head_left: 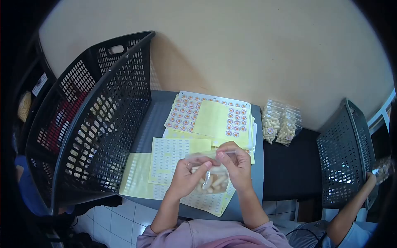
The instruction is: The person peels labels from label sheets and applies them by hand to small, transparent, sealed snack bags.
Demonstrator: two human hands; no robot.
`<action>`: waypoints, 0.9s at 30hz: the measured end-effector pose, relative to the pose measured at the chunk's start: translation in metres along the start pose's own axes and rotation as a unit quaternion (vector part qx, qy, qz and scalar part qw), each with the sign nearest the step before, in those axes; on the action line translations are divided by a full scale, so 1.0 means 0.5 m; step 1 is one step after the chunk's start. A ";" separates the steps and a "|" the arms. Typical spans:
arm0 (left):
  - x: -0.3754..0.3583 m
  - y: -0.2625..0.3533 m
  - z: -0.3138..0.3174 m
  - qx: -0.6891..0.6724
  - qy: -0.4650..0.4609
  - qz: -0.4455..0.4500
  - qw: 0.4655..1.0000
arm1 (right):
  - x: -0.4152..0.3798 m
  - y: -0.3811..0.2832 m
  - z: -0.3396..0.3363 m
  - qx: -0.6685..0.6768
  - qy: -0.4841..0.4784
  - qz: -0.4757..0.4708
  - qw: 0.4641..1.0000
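Note:
A clear plastic bag (214, 185) of pale, finger-shaped snack sticks hangs between my two hands, over the grey table. My left hand (188, 175) pinches its upper left edge, thumb on top. At the upper right edge, my right hand (235, 163) grips the bag between thumb and fingers. Under and beyond the bag lie a sheet of small printed labels (169, 159) and sheets of round orange-and-white stickers (184, 111). A blank yellow backing sheet (211, 118) partly covers the round stickers.
A tall black basket (111, 95) stands at the left of the table (142, 136). Filled bags (281, 124) sit on a black surface to the right. Beyond is another dark basket (345, 157), where a co-worker's hand (371, 178) holds a bag.

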State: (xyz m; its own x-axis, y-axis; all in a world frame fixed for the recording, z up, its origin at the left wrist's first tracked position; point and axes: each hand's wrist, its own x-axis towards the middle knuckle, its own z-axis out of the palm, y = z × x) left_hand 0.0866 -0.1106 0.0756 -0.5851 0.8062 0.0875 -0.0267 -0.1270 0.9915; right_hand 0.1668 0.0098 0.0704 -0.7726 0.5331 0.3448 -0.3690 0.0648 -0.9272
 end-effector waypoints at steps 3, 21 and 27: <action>0.004 0.004 0.001 0.057 0.034 0.079 0.995 | -0.001 0.005 0.010 0.111 0.006 -0.006 0.994; -0.002 0.012 -0.057 -0.008 0.098 0.188 0.977 | -0.010 -0.001 0.103 -0.057 0.051 -0.084 0.994; -0.011 0.021 -0.069 -0.041 0.119 0.187 0.974 | -0.014 0.000 0.137 -0.076 0.089 -0.086 0.989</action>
State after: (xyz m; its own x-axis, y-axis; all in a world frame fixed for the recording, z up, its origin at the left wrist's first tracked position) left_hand 0.0617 -0.1365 0.0821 -0.7370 0.5394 0.4073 0.1655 -0.4402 0.8825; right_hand 0.1369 -0.0519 0.0779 -0.5966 0.6433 0.4798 -0.3946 0.2855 -0.8734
